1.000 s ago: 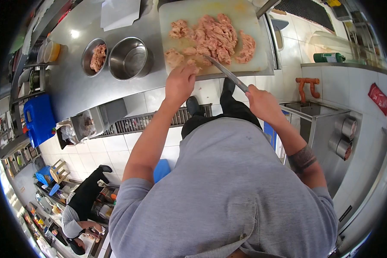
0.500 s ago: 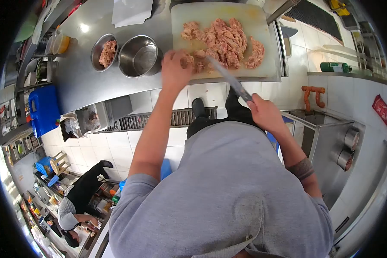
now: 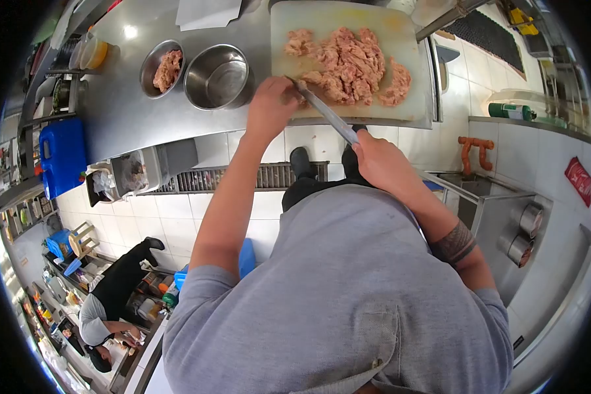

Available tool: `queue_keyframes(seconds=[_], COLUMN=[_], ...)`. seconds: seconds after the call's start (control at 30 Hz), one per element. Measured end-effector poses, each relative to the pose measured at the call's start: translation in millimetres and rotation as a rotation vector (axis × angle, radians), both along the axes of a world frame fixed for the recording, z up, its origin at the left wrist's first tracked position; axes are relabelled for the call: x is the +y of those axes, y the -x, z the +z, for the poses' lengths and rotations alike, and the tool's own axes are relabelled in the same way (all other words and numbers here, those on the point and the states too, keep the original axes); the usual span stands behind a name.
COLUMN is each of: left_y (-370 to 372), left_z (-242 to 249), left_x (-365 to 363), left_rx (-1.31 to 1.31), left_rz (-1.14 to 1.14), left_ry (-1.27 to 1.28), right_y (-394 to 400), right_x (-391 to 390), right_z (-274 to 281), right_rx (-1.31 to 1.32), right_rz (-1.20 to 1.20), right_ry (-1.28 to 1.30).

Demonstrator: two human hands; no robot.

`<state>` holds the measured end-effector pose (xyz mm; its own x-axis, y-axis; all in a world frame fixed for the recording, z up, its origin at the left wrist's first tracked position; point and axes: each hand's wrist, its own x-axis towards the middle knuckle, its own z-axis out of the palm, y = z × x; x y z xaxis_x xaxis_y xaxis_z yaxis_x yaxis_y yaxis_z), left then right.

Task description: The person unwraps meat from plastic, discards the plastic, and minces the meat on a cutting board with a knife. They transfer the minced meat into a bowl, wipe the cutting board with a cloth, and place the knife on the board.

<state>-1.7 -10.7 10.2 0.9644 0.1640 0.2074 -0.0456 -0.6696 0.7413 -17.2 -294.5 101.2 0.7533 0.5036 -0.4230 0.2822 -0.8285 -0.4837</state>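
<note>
In my right hand point(image 3: 379, 159) is a knife point(image 3: 328, 113), its handle gripped and its blade slanting up and left over the front of the white cutting board point(image 3: 407, 52). The blade's tip is beside the fingers of my left hand point(image 3: 272, 108), which is at the board's front left edge. Those fingers are curled; whatever they hold is hidden. Raw, pale pink meat point(image 3: 351, 62) is heaped on the board, with smaller pieces to either side. Left of my left hand stands a steel bowl point(image 3: 217, 77). Beyond it, a smaller steel bowl point(image 3: 146, 69) holds a lump of meat.
The steel counter point(image 3: 128, 125) carries white paper point(image 3: 207, 12) at the back. A blue jerrycan point(image 3: 62, 156) and grey bins point(image 3: 152, 169) are at left. Another person point(image 3: 115, 295) works at lower left. A green bottle point(image 3: 511, 111) lies on the right ledge.
My right hand and the knife have moved left, bringing the blade tip to my left fingers. A meat piece by my left hand is no longer visible there. The view has shifted slightly.
</note>
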Motion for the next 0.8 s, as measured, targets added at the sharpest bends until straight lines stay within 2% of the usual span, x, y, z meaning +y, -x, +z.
queue_keyframes(seconds=[0.27, 0.33, 0.43, 0.57, 0.63, 0.7, 0.77, 0.8], left_y=[-5.5, -5.3, -9.1, -7.4, -2.9, -2.0, 1.7, 1.1], left_z=[-7.6, -7.7, -11.6, -4.3, -7.5, -9.3, -23.2, -26.2], left_x=[13.4, 13.4, 12.8, 14.9, 10.3, 2.3, -5.6, -5.0], left_rx=[0.018, 0.089, 0.096, 0.140, 0.028, 0.043, -0.159, -0.157], left_rz=[-0.113, -0.110, -0.085, -0.104, -0.047, 0.028, 0.167, 0.170], left_ry=[-0.038, -0.081, -0.085, -0.058, -0.017, -0.044, -0.037, -0.033], right_y=[-12.2, -13.9, -23.2, -31.6, -24.7, -16.7, -8.2, -6.6], right_x=[33.2, 55.3, 78.1, 91.5, 70.6, 50.9, 36.6, 32.0], right_z=[-7.6, -8.8, -55.8, -38.2, -27.8, -15.1, -9.7, -8.8], right_rx=[0.107, 0.092, -0.033, -0.031, 0.029, 0.064, 0.116, 0.122], right_rz=[0.047, 0.028, 0.127, 0.002, 0.015, 0.008, 0.009, -0.017], right_ry=[0.058, 0.086, 0.042, -0.004, 0.062, 0.107, 0.157, 0.164])
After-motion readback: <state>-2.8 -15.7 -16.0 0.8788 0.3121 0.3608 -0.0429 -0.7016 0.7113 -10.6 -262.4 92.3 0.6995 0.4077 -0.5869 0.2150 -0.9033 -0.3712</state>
